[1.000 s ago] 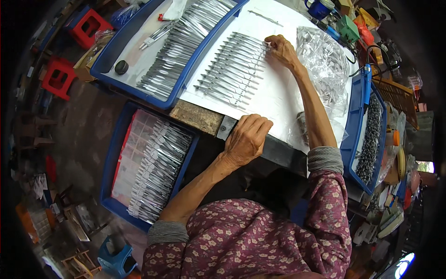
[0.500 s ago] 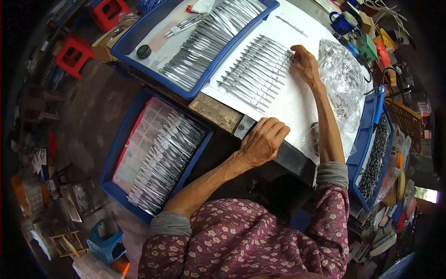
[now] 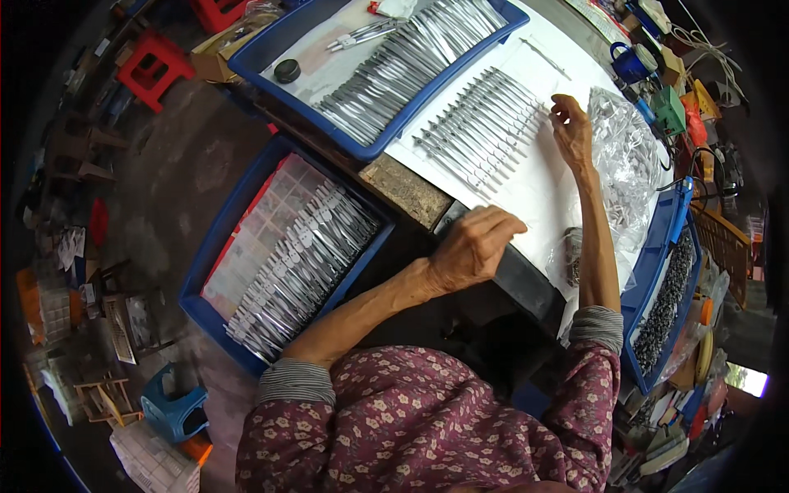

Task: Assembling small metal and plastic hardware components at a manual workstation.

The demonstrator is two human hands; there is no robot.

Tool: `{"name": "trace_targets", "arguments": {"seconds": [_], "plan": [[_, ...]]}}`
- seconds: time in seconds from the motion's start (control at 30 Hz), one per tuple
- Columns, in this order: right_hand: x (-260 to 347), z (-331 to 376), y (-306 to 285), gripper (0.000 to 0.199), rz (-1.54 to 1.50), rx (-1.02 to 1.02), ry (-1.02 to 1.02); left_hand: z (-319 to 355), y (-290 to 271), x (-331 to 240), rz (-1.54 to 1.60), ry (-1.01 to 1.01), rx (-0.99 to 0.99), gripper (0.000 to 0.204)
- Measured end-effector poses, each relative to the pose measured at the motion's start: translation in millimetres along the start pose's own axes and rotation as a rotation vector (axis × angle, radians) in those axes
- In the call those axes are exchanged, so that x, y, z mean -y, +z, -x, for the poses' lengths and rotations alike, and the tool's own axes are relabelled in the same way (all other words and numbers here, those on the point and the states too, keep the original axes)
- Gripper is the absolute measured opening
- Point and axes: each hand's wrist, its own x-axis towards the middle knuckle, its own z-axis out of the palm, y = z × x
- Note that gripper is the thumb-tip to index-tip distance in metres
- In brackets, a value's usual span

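Observation:
A row of slim silvery metal drawing compasses (image 3: 477,127) lies side by side on the white work surface (image 3: 538,185). Just past the row's right end is my right hand (image 3: 573,135), its fingers loosely curved and apart, with nothing visible in them. My left hand (image 3: 472,251) hovers over the table's near edge, thumb and fingers pinched together; whatever is between them is too small to make out. One separate thin metal piece (image 3: 546,59) rests beyond the row. To the right, a clear plastic bag (image 3: 616,148) holds many pale grey small parts.
A blue tray (image 3: 374,154) of stacked compasses stands at the far left, with a round black lid (image 3: 287,71) inside. Below it is another filled blue tray (image 3: 193,308). A blue bin (image 3: 631,316) of small dark parts sits right. Red stools (image 3: 154,70) stand on the floor.
The whole view has shifted, so the table appears farther right and lower. My left hand has lifted off the table edge, its fingers drawn into a pinch. My right hand remains near the row's end.

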Motion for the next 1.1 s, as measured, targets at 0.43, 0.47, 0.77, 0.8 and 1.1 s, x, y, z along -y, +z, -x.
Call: {"name": "trace_targets", "arguments": {"seconds": [0.43,0.47,0.77,0.8,1.1], "plan": [[132,67,-81,0.022,0.042,0.214,-0.029,-76,-205,70,-0.742,-0.484,0.233,0.018],[144,76,-87,0.022,0.057,0.239,-0.049,-77,-213,79,-0.943,-0.429,0.312,0.017],[196,160,-121,0.024,0.077,0.166,0.040,-92,-216,129,-0.971,-0.483,0.595,0.015],[192,169,-122,0.025,0.066,0.151,0.067,-91,-216,142,-1.001,-0.477,0.597,0.016],[169,224,-121,0.024,-0.114,0.045,0.192,-85,-261,156,-0.377,-0.673,0.517,0.010]]}}
